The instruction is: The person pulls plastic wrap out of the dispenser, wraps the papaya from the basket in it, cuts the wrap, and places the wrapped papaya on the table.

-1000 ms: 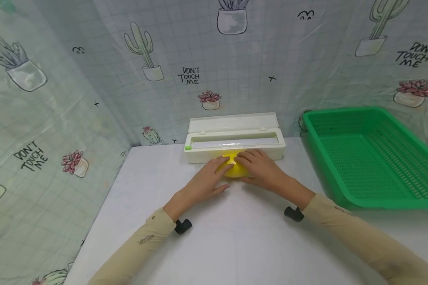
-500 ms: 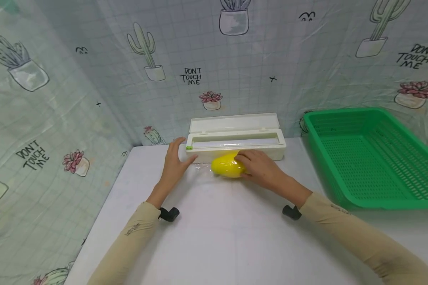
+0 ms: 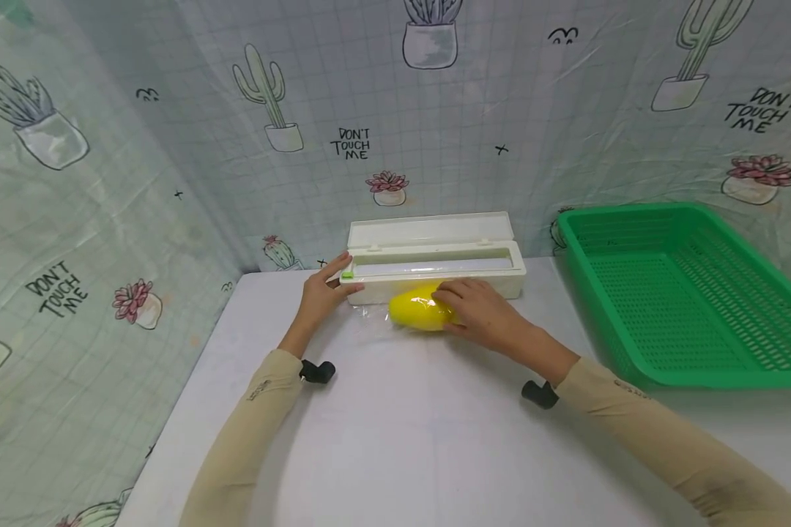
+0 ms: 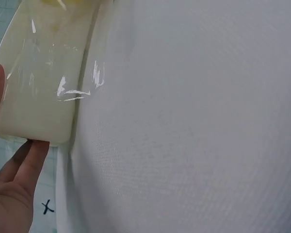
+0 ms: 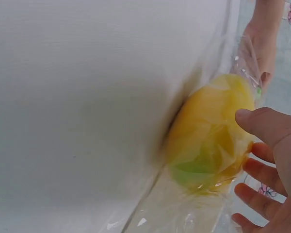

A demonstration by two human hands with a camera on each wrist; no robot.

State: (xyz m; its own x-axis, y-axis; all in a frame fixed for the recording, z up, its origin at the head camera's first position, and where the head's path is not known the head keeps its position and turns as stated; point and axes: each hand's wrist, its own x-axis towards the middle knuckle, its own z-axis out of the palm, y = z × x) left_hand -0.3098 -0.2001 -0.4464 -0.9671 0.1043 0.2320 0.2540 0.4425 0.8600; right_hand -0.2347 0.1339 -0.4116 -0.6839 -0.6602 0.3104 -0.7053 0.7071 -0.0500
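So there's a yellow rounded thing [image 3: 417,308], shiny with clear film [image 3: 369,313] around it, lying on its side on the white counter [image 3: 402,446]. It's right in front of a long white box [image 3: 377,294], and I can't tell if the two actually touch. From the right wrist you can see a green patch at one end of it. The right grip [image 3: 483,311] has hold of its right end, thumb on the near side and fingers bent over the far side.

Loose film stretches out past its left end, and the left wrist view shows it running across the front of the box. The left grip [image 3: 320,296] is clasping the left end of that box, thumb at the front, fingers around the end.

The box lid [image 3: 431,231] is up at the back, there's a white roll [image 3: 435,267] inside, and a bright green tab [image 3: 347,275] sits on the left front corner. Off to the right is a green plastic basket [image 3: 718,378], and behind everything hangs a cactus-print sheet [image 3: 455,124].
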